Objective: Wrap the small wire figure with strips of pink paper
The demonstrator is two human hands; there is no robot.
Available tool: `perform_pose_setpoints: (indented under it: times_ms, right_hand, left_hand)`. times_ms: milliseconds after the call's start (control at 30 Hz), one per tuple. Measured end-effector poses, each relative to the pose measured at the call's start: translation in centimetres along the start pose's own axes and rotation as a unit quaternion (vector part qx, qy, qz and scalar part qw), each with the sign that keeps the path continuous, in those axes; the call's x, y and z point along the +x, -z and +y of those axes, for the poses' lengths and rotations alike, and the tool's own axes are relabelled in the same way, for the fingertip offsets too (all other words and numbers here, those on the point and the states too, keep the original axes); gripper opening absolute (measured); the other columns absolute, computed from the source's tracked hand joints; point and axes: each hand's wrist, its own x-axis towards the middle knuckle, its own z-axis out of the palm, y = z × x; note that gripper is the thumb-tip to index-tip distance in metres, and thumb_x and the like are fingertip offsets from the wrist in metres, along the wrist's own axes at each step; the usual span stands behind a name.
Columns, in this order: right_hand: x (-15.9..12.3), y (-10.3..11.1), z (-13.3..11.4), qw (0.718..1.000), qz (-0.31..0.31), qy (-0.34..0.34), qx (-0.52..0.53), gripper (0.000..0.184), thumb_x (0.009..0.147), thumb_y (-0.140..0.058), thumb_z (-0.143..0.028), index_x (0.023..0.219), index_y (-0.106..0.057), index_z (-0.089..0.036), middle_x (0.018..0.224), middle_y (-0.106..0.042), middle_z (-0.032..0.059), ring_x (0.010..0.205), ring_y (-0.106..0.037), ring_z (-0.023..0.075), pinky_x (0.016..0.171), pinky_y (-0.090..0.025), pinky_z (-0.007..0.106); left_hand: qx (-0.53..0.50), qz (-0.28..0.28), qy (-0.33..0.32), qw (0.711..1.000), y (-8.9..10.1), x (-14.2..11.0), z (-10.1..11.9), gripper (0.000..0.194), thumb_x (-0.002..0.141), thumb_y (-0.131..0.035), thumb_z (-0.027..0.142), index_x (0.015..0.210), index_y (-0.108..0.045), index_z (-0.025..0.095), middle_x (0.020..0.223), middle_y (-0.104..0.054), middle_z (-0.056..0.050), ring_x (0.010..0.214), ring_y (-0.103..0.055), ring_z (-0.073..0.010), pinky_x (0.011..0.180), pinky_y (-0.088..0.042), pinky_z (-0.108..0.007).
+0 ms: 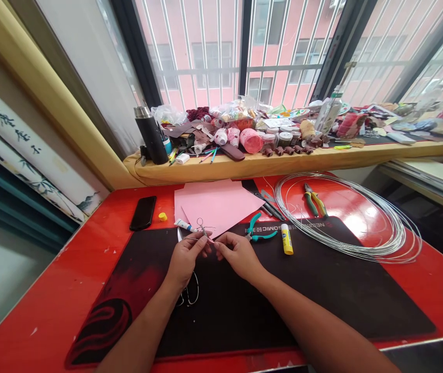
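Observation:
My left hand [186, 255] and my right hand [237, 254] meet over the black desk mat [322, 290]. Both pinch a thin bent wire piece [202, 229] wrapped partly in pink, held between the fingertips. The wire's looped end sticks up toward the pink paper [215, 204]. A small glue tube [184, 225] lies just left of the wire. Teal pliers [258, 230] and a yellow glue stick [286, 239] rest right of my right hand. Scissors [190, 295] lie partly under my left wrist.
A large coil of silver wire [392, 233] and green-handled pliers [315, 201] lie on the red table [50, 300] at the right. A black phone [143, 212] and yellow cap [162, 216] sit left. The windowsill [268, 163] holds a black flask [150, 134] and craft clutter.

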Motion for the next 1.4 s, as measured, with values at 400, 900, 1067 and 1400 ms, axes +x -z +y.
perform_pose_setpoints:
  times_ms: [400, 900, 1067, 1400]
  right_hand:
    - [0.05, -0.06, 0.00, 1.000, -0.012, 0.010, 0.000, 0.025, 0.097, -0.065, -0.037, 0.078, -0.067, -0.021, 0.073, -0.070, 0.0013, 0.070, -0.065, 0.0190, 0.069, -0.051, 0.031]
    - [0.05, -0.16, 0.45, 1.000, -0.017, -0.003, 0.005, 0.025, 0.095, -0.066, -0.038, 0.077, -0.064, -0.021, 0.070, -0.068, 0.0003, 0.065, -0.063, 0.0183, 0.066, -0.050, 0.031]
    - [0.06, -0.25, 0.52, 1.000, -0.018, -0.004, 0.004, 0.027, 0.096, -0.067, -0.042, 0.079, -0.066, -0.021, 0.071, -0.068, 0.0002, 0.065, -0.063, 0.0178, 0.066, -0.050, 0.030]
    - [0.39, 0.04, 0.57, 0.997, -0.037, -0.028, 0.064, 0.034, 0.095, -0.068, -0.050, 0.082, -0.070, -0.019, 0.072, -0.070, 0.0014, 0.064, -0.065, 0.0170, 0.066, -0.054, 0.030]
  left_hand:
    - [0.030, 0.000, 0.000, 1.000, -0.32, -0.22, 0.44, 0.040, 0.077, -0.086, 0.049, 0.099, -0.086, 0.015, 0.075, -0.073, -0.006, 0.067, -0.060, -0.0164, 0.059, -0.047, -0.026]
    - [0.055, 0.011, 0.010, 0.998, -0.37, -0.32, 0.36, 0.039, 0.069, -0.093, 0.046, 0.095, -0.084, 0.018, 0.083, -0.075, -0.005, 0.071, -0.062, -0.0174, 0.062, -0.048, -0.027]
    - [0.046, 0.018, 0.006, 0.999, -0.44, -0.35, 0.18, 0.036, 0.069, -0.093, 0.044, 0.094, -0.084, 0.019, 0.082, -0.076, -0.005, 0.070, -0.061, -0.0164, 0.062, -0.048, -0.026]
    - [0.001, 0.049, -0.004, 0.999, -0.25, -0.15, 0.22, 0.037, 0.067, -0.094, 0.040, 0.094, -0.084, 0.017, 0.073, -0.071, -0.003, 0.064, -0.058, -0.0133, 0.058, -0.045, -0.024]
